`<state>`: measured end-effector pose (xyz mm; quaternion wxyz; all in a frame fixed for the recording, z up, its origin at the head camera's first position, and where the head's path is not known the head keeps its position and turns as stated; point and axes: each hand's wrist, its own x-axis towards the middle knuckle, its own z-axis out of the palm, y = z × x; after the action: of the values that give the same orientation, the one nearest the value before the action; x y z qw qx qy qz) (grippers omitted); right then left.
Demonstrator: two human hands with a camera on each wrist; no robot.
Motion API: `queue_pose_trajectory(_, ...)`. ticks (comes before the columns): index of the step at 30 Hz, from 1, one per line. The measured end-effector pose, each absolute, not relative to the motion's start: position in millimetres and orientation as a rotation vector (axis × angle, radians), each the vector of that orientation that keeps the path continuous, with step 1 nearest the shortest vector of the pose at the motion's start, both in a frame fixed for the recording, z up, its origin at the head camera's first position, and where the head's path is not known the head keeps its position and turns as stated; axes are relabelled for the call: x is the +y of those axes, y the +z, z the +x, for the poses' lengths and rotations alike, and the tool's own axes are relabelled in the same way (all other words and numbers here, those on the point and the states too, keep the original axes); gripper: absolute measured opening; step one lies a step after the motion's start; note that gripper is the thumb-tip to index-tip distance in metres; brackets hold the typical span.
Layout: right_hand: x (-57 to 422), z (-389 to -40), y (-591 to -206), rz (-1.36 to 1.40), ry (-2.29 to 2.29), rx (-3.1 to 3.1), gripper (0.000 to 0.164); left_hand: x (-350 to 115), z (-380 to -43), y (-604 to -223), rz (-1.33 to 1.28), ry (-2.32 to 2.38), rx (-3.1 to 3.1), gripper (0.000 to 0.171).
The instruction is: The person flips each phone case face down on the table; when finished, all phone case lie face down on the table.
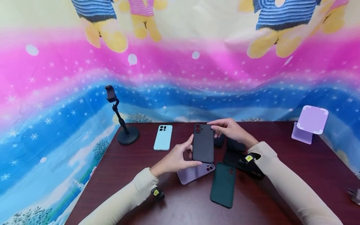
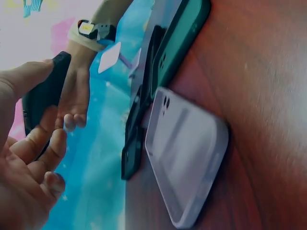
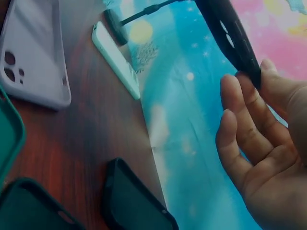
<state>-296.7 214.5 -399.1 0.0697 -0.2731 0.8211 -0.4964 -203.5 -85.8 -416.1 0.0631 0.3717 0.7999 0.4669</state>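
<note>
A black phone case (image 1: 203, 145) is held up above the table between both hands, its camera cut-out at the upper left. My left hand (image 1: 177, 158) grips its lower left part, thumb along the bottom and fingers at the left side. With thumb and fingers, my right hand (image 1: 232, 131) pinches the upper right corner, which the right wrist view shows on the case's dark edge (image 3: 235, 40). Below the held case lies a lavender phone case (image 1: 194, 173), open side up in the left wrist view. A dark green phone case (image 1: 223, 185) is beside it.
Several black phone cases (image 1: 233, 157) lie under and beside the right forearm, partly hidden. A light blue phone (image 1: 163, 137) lies at the back left, near a black phone stand (image 1: 128, 135). At the back right stands a lilac stand (image 1: 312, 120). A printed cloth (image 1: 180, 78) hangs behind the table.
</note>
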Motion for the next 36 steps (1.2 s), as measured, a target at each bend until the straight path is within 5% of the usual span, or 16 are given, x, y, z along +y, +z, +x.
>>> queue_pose_trajectory(20,173,-364,-430,-0.717,-1.081,2.655,0.035,-96,-269,-439,0.815,0.982,2.49,0.105)
queue_pose_trajectory(36,141,-379,-447,-0.604,-0.859,2.706,0.034,-102,-279,-448,0.704,0.587,2.673,0.085)
